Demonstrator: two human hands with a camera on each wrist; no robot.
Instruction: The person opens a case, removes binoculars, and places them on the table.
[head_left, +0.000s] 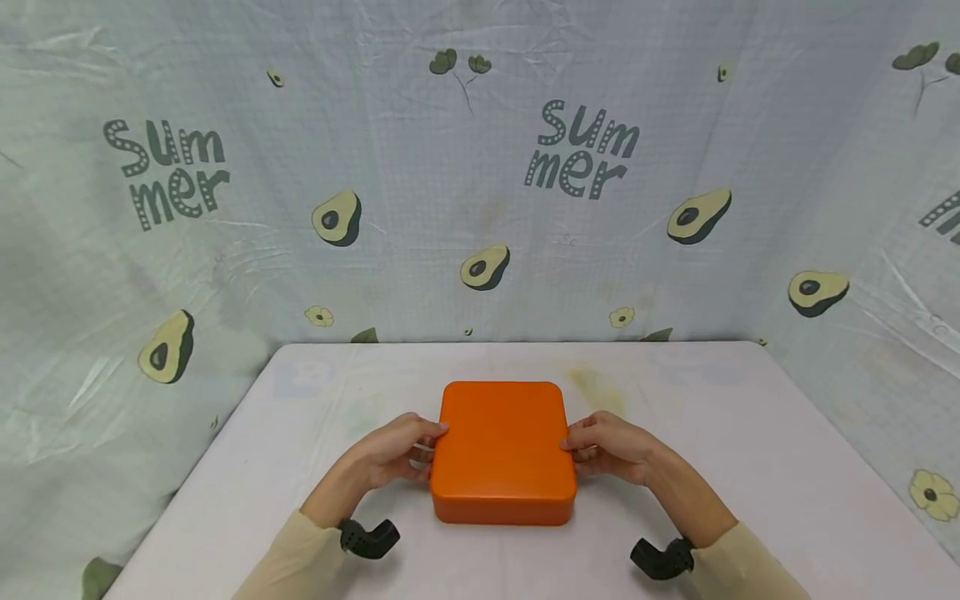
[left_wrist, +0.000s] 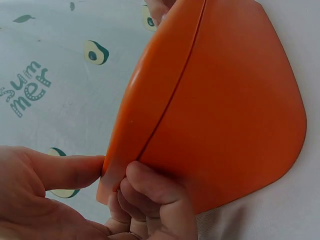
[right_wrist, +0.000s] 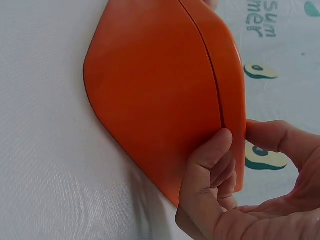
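Observation:
An orange square box [head_left: 504, 450] with rounded corners sits on the table in front of me. Its lid [left_wrist: 145, 95] meets the body [left_wrist: 235, 110] along a thin dark seam. My left hand [head_left: 401, 450] grips the lid's left side, thumb on the top edge and curled fingers at the seam. On the opposite side my right hand [head_left: 611, 446] holds the lid the same way, its thumb on top and a fingertip at the seam [right_wrist: 220, 107]. What the box contains is hidden.
The white table [head_left: 315, 400] has a yellowish stain [head_left: 596, 390] behind the box. A pale curtain [head_left: 405, 150] printed with avocados and lettering hangs at the back and sides. Black wrist cameras [head_left: 367, 540] sit at the cuffs of my beige sleeves [head_left: 296, 554].

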